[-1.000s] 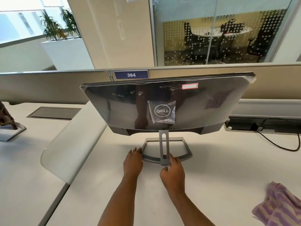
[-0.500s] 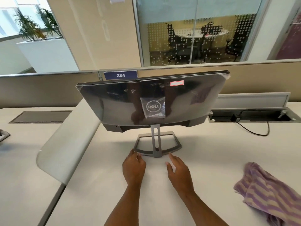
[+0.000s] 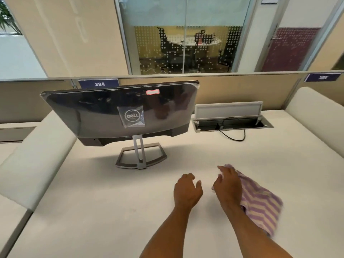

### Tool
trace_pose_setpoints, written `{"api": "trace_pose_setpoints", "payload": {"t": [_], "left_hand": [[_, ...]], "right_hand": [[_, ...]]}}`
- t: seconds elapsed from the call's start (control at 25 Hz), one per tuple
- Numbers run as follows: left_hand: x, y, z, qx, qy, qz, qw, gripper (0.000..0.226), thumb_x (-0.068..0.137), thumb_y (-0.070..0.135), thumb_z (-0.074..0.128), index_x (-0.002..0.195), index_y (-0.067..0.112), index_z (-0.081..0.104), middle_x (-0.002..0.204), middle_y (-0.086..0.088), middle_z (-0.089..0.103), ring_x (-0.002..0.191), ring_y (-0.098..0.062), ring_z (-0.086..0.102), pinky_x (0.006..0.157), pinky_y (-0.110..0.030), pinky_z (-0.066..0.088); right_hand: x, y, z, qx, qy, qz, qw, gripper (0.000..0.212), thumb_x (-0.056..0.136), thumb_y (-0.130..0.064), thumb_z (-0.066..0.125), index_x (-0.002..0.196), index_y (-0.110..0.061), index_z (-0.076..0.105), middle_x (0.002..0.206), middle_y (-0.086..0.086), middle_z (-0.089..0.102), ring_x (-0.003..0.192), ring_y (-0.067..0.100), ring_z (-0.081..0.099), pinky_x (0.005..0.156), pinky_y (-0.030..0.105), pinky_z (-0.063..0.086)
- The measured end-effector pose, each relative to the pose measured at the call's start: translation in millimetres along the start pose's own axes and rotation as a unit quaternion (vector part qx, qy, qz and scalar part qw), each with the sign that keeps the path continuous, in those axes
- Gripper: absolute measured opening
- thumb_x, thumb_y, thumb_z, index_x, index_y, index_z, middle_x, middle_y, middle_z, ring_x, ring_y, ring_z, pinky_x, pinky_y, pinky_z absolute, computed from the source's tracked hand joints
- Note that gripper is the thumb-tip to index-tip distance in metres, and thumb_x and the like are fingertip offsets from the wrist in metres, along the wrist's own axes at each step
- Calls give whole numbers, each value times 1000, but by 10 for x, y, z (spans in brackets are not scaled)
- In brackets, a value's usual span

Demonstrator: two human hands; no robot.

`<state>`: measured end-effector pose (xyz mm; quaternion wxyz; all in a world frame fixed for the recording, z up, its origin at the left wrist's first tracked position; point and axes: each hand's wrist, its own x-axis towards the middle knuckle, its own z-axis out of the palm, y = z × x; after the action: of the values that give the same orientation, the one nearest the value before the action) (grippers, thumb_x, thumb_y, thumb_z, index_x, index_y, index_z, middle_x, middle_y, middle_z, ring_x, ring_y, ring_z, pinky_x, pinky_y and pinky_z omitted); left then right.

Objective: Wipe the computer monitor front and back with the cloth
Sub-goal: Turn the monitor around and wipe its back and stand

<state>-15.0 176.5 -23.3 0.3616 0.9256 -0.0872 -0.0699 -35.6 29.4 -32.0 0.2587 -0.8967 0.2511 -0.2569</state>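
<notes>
While both hands hover empty, fingers loose, the monitor [image 3: 119,110] reads "DELL" below placard [image 3: 98,84] "384".

monitor [image 3: 119,112] front: turned away from the camera, so the screen face is hidden; only the glossy back shows
red-edged sticker [image 3: 152,92]: print too small and blurred to read
cloth [image 3: 260,203]: near edge smeared by blur; its left part is covered by the right hand [image 3: 228,185] and forearm; whether that hand touches it cannot be told
left hand [image 3: 187,190]: fingertips curl under out of sight; contact with the desk [image 3: 93,211] cannot be told
forearms: cut off by the bottom edge
second partition sign [image 3: 323,77]: number blurred, unreadable
cable [image 3: 235,135]: far end lost inside the open desk hatch [image 3: 230,123]
plant [image 3: 7,17]: cut off by the left edge
</notes>
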Motion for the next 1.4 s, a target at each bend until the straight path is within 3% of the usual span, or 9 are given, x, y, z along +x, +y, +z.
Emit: {"api": "trace_pose_setpoints", "payload": {"t": [0.12,0.24,0.44,0.56,0.68,0.8,1.0,1.16,1.4], "left_hand": [[-39,258,287,35,-77,22,996,57,97,54,46,141,17,49,143,-3,52,130,-23,49,106,-34,37],[-55,504,506,30,-119,18,992,64,92,67,42,132,18,54,133,-3,58,122,-26,55,100,-37,43],[-58,756,775,77,-127,21,989,70,79,75,46,122,22,56,118,-1,65,110,-26,61,87,-39,46],[-12,810,760,76,-91,-8,993,68,79,69,56,123,17,53,120,-4,61,113,-27,58,90,-39,43],[66,786,724,-2,-83,-102,991,74,73,71,64,120,15,56,118,-3,63,112,-26,62,90,-35,47],[116,718,687,-63,-92,-132,985,51,73,55,69,104,15,65,106,-3,71,99,-24,69,83,-32,56],[153,604,465,-115,-36,-138,983,16,80,30,62,81,14,63,87,-4,68,85,-25,67,69,-27,50],[199,529,300,-189,16,-196,962,23,83,31,60,99,16,54,100,-4,67,94,-29,66,83,-32,54],[240,393,120,-215,54,-226,949,55,81,23,69,123,13,34,109,-13,63,94,-33,64,82,-36,53]], "right_hand": [[13,334,-288,-94,-24,115,989,54,84,-16,69,136,-11,56,135,12,59,123,32,56,100,43,47],[-63,698,-461,-212,-69,179,958,78,84,-41,67,150,-13,36,154,14,39,142,33,38,113,45,34],[-36,1027,-541,-258,-125,255,924,97,74,-84,52,146,-21,34,146,13,44,135,34,40,101,49,41],[29,1038,-565,-240,-129,199,941,75,81,-73,58,135,-22,49,130,10,56,119,32,51,91,41,47],[-11,1052,-494,-84,-105,158,978,52,86,-28,70,135,-15,56,132,14,54,117,35,53,88,41,49],[-88,937,-430,38,-86,161,982,60,84,-6,69,141,-13,50,140,12,45,118,35,57,89,42,52],[-81,619,-289,78,-97,175,977,48,85,-20,72,130,-11,57,131,12,52,110,27,60,84,28,49],[-94,265,-139,92,-147,119,978,34,91,-26,67,124,-18,64,131,5,55,104,16,59,81,16,42],[-90,-16,-14,53,-155,167,972,42,92,-46,66,125,-18,62,122,7,66,101,31,67,82,34,55]]}}
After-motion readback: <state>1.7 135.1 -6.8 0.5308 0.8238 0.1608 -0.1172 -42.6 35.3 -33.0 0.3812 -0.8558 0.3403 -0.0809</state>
